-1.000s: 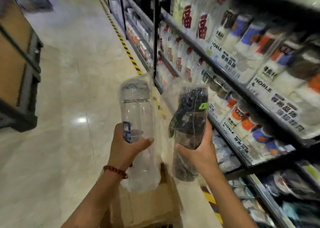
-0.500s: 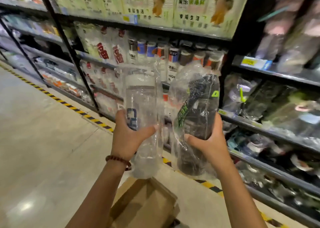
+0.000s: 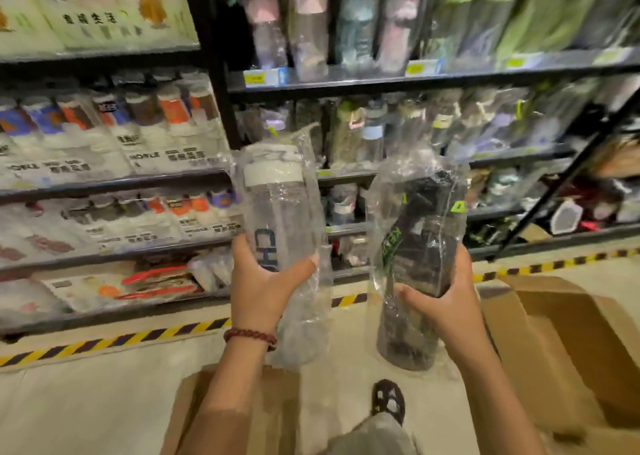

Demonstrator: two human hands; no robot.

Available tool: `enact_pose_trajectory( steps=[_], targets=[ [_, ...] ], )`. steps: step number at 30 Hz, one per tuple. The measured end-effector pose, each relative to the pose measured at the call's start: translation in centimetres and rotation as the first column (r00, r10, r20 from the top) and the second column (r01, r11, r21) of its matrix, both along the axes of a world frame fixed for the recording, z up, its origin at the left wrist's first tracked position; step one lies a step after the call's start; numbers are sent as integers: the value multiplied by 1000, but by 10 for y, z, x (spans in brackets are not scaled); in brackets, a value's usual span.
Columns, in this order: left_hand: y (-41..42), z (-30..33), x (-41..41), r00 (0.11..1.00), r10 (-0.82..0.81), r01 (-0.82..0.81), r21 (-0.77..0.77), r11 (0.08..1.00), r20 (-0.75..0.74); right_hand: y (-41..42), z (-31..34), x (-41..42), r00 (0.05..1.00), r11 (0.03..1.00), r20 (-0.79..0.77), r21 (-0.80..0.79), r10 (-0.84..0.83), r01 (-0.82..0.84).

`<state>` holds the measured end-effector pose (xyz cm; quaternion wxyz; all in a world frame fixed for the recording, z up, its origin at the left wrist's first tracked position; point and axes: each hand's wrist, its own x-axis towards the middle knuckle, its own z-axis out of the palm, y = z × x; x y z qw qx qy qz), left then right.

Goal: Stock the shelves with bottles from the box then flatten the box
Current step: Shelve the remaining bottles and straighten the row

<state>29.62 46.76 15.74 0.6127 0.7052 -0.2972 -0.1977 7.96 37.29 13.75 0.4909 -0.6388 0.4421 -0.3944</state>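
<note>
Two hands are raised in front of the shelves, and each one grips one bottle. The left hand [image 3: 258,283] is curled around the lower half of a clear bottle [image 3: 282,233] with a white lid; the thumb lies across the front and the fingers wrap behind it. This bottle stands nearly upright inside a loose transparent bag, whose end hangs below the hand. A bracelet of dark red beads [image 3: 250,337] sits on the left wrist. The right hand [image 3: 441,307] holds a dark bottle [image 3: 420,257] with green marks, also wrapped in a transparent bag; the thumb presses on the front and the fingers go around the right side. The dark bottle leans a little to the right at its top. The two bottles are near each other but do not touch.

Both forearms rise from the bottom edge of the view. Under them is a pale, smooth floor [image 3: 86,402] with a yellow and black striped line [image 3: 114,340] along the foot of the shelves. One open cardboard box [image 3: 571,344] lies on the floor at the right, and one flat brown cardboard piece [image 3: 273,413] lies under the left arm. One foot in a dark shoe [image 3: 388,401] stands between them.

Behind the bottles, the black metal shelves [image 3: 398,80] carry many packed bottles, too blurred to count.
</note>
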Motion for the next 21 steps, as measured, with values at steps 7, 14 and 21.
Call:
enact_pose_trajectory(
  steps=[7, 14, 21],
  targets=[
    [-64, 7, -70, 965, -259, 258, 29, 966, 43, -13, 5, -79, 974, 974, 2, 16, -227, 227],
    [-153, 6, -175, 906, -416, 412, 56, 909, 80, -64, 4, -182, 922, 923, 29, 8, -386, 386],
    [-246, 8, -290, 862, -501, 499, 42, 866, 77, -141, 9, -295, 870, 872, 61, -2, -489, 490]
  ],
)
